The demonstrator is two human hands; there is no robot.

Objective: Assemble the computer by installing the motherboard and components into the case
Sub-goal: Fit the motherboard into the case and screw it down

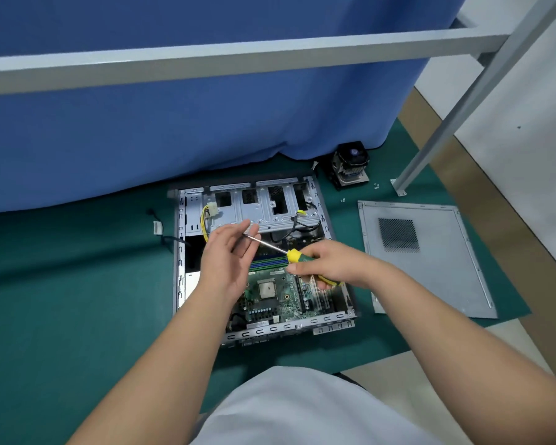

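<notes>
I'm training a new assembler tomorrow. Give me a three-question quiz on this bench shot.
1. True or false: the motherboard already lies inside the case.
2. Which hand grips the screwdriver's handle?
A) left hand
B) right hand
3. Fill in: the CPU cooler stands outside the case, beyond the loose ____ panel.

Key: 1 true; 2 B; 3 side.

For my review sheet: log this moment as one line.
right hand: grips screwdriver | left hand: fingers at screwdriver tip | motherboard: in case | side panel: off, on mat
</notes>
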